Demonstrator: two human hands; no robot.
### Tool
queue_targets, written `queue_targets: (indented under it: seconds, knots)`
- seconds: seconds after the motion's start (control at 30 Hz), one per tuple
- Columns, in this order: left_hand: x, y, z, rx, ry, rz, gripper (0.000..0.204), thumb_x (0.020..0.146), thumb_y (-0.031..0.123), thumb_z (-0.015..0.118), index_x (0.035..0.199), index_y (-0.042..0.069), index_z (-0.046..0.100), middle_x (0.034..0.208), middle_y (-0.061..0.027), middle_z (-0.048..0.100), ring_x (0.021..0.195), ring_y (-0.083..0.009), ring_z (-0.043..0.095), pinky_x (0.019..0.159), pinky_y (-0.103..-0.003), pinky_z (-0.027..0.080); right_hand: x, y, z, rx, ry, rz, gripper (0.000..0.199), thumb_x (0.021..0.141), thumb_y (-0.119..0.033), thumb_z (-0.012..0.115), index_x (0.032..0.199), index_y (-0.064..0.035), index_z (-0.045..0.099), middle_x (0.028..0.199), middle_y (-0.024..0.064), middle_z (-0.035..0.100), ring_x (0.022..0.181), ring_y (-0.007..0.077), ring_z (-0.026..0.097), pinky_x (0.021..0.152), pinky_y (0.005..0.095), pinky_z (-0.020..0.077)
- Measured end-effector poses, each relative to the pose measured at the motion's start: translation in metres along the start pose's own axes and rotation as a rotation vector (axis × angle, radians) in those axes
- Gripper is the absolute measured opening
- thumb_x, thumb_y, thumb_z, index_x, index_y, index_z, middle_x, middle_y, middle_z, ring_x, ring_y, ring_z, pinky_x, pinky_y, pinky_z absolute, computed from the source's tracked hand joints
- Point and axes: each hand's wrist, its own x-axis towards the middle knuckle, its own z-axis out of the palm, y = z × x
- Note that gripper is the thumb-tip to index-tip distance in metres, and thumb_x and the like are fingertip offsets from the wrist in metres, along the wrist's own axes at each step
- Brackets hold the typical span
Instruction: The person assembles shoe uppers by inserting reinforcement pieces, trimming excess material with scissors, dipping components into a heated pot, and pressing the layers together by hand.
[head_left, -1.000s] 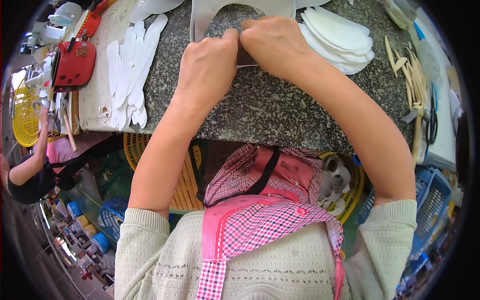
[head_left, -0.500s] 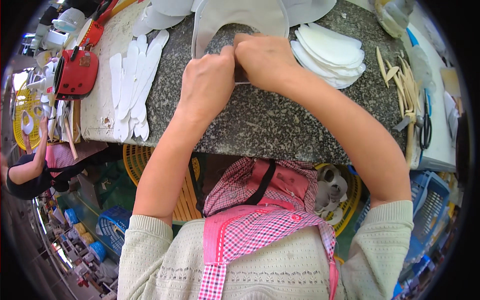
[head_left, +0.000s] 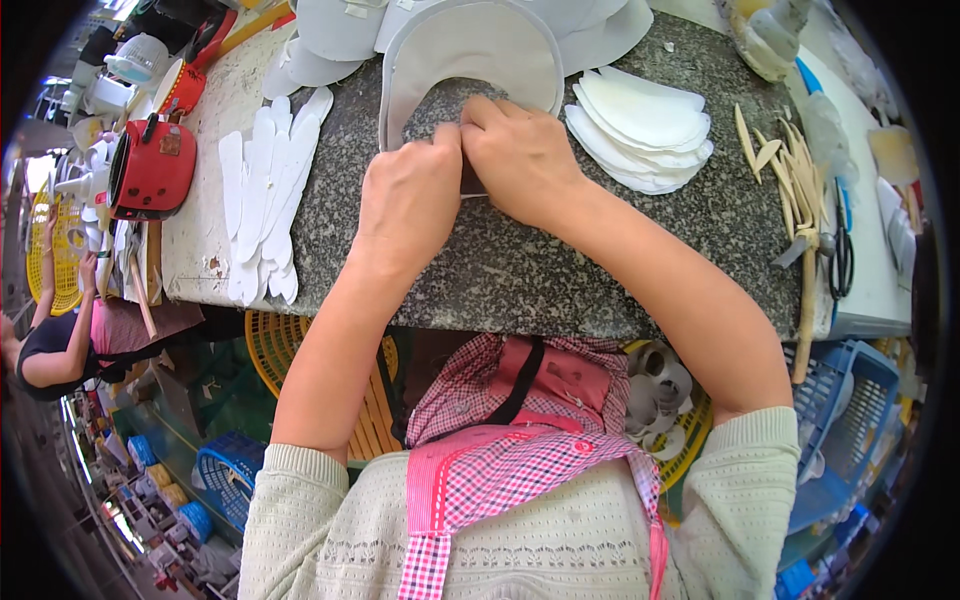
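Observation:
A white curved piece like a shoe upper lies on the speckled stone slab, its rounded end away from me. My left hand and my right hand meet at its near end, both with fingers closed and knuckles up. They seem to pinch its two ends together; the fingertips are hidden beneath the hands. A thin pale edge shows just below them. Right of my hands sits a stack of white oval pieces. Long white strips lie in a loose pile to the left.
More white pieces lie at the back. Thin wooden sticks, a wooden-handled hammer and black scissors lie right. A red container stands left. Baskets sit below the slab. At far left a person works.
The view has shifted, so slab and pieces appear lower. My hands stay together at the white piece's near end. At far left, the other person's arms have moved.

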Motion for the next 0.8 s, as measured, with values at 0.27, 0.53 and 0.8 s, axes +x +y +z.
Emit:
queue_targets:
  seconds: [0.27, 0.53, 0.8]
  knots:
    - [-0.004, 0.008, -0.008, 0.011, -0.097, -0.092, 0.01, 0.072, 0.0, 0.056, 0.082, 0.0, 0.056, 0.071, -0.017, 0.064, 0.069, -0.0322, 0.065, 0.062, -0.04, 0.052, 0.005, 0.01, -0.01, -0.055, -0.159, -0.141, 0.005, 0.066, -0.01, 0.063, 0.069, -0.0077, 0.066, 0.08, 0.0079, 0.062, 0.079, 0.0248, 0.064, 0.066, 0.034, 0.0531]
    - [-0.001, 0.005, -0.003, 0.02, -0.067, -0.12, 0.006, 0.073, 0.001, 0.056, 0.079, 0.0, 0.059, 0.072, -0.018, 0.064, 0.069, -0.0338, 0.065, 0.062, -0.04, 0.053, 0.012, 0.005, -0.02, -0.057, -0.27, -0.104, 0.006, 0.067, -0.01, 0.063, 0.07, -0.0079, 0.066, 0.08, 0.0073, 0.063, 0.081, 0.0245, 0.064, 0.065, 0.0344, 0.0529]
    - [0.001, 0.009, -0.006, 0.035, -0.084, -0.157, 0.005, 0.073, 0.003, 0.056, 0.077, 0.001, 0.06, 0.072, -0.0176, 0.064, 0.069, -0.0332, 0.065, 0.063, -0.04, 0.053, 0.002, 0.006, -0.005, -0.067, -0.058, -0.113, 0.005, 0.065, -0.01, 0.061, 0.068, -0.0055, 0.061, 0.078, 0.0065, 0.061, 0.076, 0.0235, 0.063, 0.061, 0.0338, 0.0519]
